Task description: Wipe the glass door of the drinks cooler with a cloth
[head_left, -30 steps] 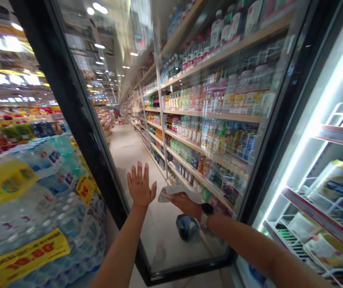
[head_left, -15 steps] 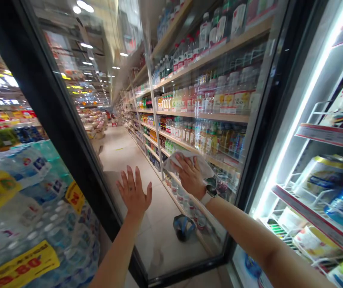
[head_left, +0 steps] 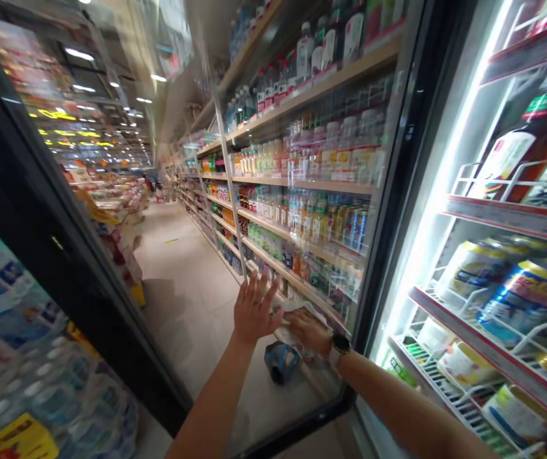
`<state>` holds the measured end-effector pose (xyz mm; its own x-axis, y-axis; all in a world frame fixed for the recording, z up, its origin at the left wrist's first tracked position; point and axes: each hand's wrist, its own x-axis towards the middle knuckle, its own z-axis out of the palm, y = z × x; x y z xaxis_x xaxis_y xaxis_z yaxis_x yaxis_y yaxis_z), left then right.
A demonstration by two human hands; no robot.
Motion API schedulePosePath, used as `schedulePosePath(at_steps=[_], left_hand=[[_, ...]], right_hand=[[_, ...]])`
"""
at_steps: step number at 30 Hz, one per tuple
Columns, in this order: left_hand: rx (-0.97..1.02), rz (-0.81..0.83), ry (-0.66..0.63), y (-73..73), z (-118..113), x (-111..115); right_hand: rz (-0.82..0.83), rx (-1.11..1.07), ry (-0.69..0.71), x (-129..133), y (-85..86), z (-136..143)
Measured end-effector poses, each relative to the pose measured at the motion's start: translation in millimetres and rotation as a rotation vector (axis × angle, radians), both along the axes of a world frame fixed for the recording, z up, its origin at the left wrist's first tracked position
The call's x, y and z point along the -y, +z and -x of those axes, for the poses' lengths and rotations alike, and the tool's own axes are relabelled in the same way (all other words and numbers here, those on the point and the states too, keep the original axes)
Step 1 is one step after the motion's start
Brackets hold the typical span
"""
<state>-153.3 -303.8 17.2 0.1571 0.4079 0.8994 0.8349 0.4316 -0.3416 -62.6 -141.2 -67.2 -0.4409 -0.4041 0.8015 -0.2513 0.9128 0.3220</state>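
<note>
A glass door (head_left: 197, 331) in a black frame stands swung open before me. My left hand (head_left: 255, 309) is against or just in front of its lower middle, fingers spread, holding nothing. Close beside it on the right, my right hand (head_left: 308, 330), with a dark-faced watch (head_left: 341, 344) on the wrist, holds a thin whitish cloth (head_left: 320, 312) against the glass. The hand covers much of the cloth, and its fingers are slightly blurred.
Lit cooler shelves (head_left: 493, 331) with cans and bottles are on the right. Wrapped water bottles (head_left: 53, 382) are stacked at the left. Through the glass show drink shelves (head_left: 302, 185), the aisle floor (head_left: 173, 255) and a dark bluish object (head_left: 282, 362) low down.
My left hand has moved right, up beside the right hand. The right hand has slid the cloth downward on the glass. The view has shifted slightly to the right.
</note>
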Motion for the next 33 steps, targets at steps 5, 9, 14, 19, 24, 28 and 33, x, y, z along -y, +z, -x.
schedulePosePath(at_steps=[5, 9, 14, 19, 24, 28, 33], left_hand=[[0.009, 0.002, 0.068, -0.7, -0.5, -6.3], [0.018, 0.001, 0.091, -1.8, 4.5, -9.5], [-0.002, -0.001, 0.119, -1.6, 8.6, -12.0], [0.006, -0.008, 0.176, -3.9, 12.3, -16.3], [0.042, 0.021, 0.165, -7.4, 20.5, -17.8], [0.031, 0.014, 0.115, -5.8, 30.2, -16.4], [0.047, -0.06, 0.09, -6.2, 24.8, -26.4]], right_hand=[[0.079, -0.03, -0.117, -24.9, 62.8, 3.6], [0.204, -0.113, -0.256, -21.5, 97.1, 18.5], [0.202, -0.147, -0.277, -6.8, 32.9, 23.4], [0.16, -0.074, -0.244, -1.7, -30.6, 10.5], [0.126, -0.016, -0.217, -22.6, 17.2, 16.3], [0.203, -0.057, -0.265, -37.2, 70.1, 26.1], [0.287, -0.143, -0.295, -36.0, 37.4, 29.8]])
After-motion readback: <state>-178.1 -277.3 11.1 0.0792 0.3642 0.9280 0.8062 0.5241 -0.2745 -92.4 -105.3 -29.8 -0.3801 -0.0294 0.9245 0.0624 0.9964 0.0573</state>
